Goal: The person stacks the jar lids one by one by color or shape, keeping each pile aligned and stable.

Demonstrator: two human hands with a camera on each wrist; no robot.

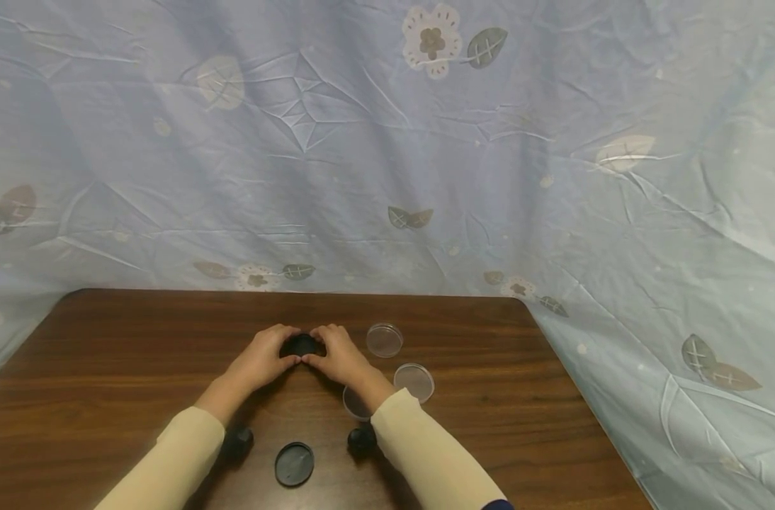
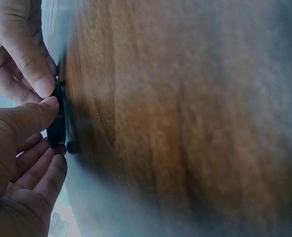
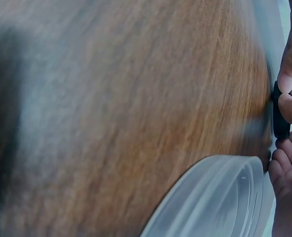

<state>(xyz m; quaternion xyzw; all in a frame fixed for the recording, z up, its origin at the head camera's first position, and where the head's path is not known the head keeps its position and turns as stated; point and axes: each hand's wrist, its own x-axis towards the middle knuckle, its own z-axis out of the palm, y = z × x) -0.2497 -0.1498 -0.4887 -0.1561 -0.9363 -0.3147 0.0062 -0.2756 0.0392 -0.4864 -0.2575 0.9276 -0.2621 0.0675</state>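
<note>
Both hands meet at a shallow black round lid (image 1: 302,345) near the far side of the wooden table. My left hand (image 1: 268,355) grips its left edge between thumb and fingers. Opposite it, my right hand (image 1: 338,356) holds the right edge, and the two thumbs come together at the near rim. Seen side-on in the left wrist view, the black lid (image 2: 57,118) is a narrow dark band close over the table, with a thin dark edge alongside. The right wrist view shows the lid (image 3: 281,113) between the fingers of both hands.
A black shallow round dish (image 1: 294,464) lies nearer on the table (image 1: 521,425). Right of the hands are clear round dishes (image 1: 384,341), (image 1: 414,382), one partly behind the right forearm. Dark rounded things (image 1: 237,443) show beside both sleeves. A patterned curtain (image 1: 362,177) hangs behind.
</note>
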